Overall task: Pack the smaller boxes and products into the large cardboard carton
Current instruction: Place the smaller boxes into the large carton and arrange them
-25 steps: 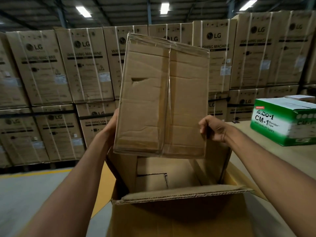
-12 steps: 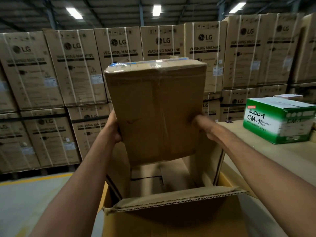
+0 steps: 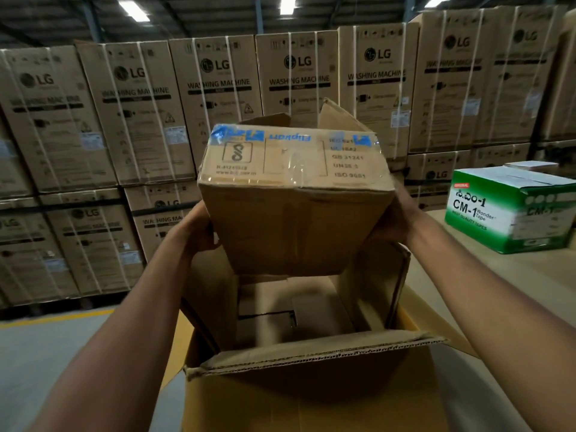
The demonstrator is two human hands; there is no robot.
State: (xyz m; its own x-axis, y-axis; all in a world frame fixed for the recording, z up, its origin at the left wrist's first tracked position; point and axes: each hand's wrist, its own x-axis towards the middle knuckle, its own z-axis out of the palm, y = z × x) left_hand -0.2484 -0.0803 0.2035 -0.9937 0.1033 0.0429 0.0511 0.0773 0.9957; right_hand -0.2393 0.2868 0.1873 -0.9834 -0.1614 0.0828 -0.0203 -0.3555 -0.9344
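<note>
Left hand: the bare left hand (image 3: pixel 199 232), centre-left of the frame, presses flat against the left side of the smaller brown corrugated cardboard box (image 3: pixel 296 194), fingers wrapped behind it, gripping.
Right hand: the bare right hand (image 3: pixel 393 220), right of centre, clasps the box's right side; its fingers are mostly hidden behind the cardboard.
Held box: mid-frame, tilted so one face looks up at the camera; that face carries glossy, wrinkled clear tape, a strip of blue printed tape along its far edge and faint printed codes. Loose flaps stick up at its far end. The front face is creased and matte.
Position: the box hangs in the air just above the mouth of the large open brown cardboard carton (image 3: pixel 311 400), not inside.
Carton: lower centre; its near flap folds inward, showing a ragged fluted edge, and its side flaps stand up. The interior is shadowed, with flat cardboard at the bottom.
Right edge: a green-and-white printed cardboard box (image 3: pixel 511 210) marked CM-1 rests on a pale flat tabletop (image 3: pixel 530 275).
Background: stacked tan washing-machine cartons (image 3: pixel 140 113) with white straps fill the upper frame.
Lower left: smooth grey floor (image 3: pixel 46 353) with a yellow line.
</note>
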